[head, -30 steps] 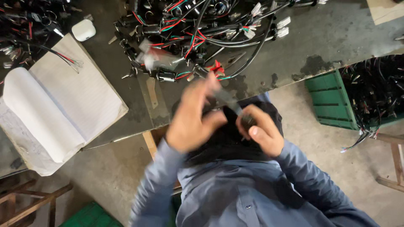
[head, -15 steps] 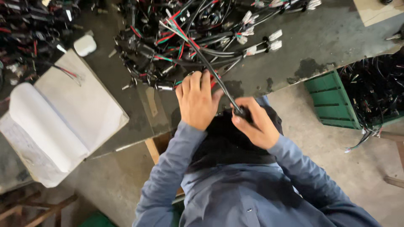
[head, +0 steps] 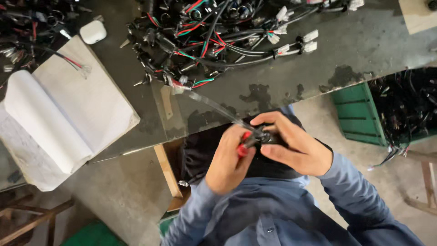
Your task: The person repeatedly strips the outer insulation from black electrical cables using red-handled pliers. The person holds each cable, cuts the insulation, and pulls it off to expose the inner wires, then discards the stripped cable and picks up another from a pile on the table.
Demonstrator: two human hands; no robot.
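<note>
Hands meet in front of the chest, below the table [head: 355, 50] edge. The left hand [head: 227, 164] is curled shut around a red-handled tool [head: 243, 146], whose red part pokes out between thumb and fingers. The right hand [head: 296, 148] pinches a small black connector [head: 266, 136] between thumb and fingertips, just beside the tool's tip, so the two hands touch at that spot. From the connector a cable [head: 218, 107] runs up and to the left, blurred, to the tangled pile of harnesses [head: 205, 41] lying on the table well above both hands. Left of the pile lies an open notebook [head: 68, 114], with a small white case [head: 93, 32] above it. A green crate [head: 357, 114] full of black wires stands on the floor to the right, near the right forearm.
</note>
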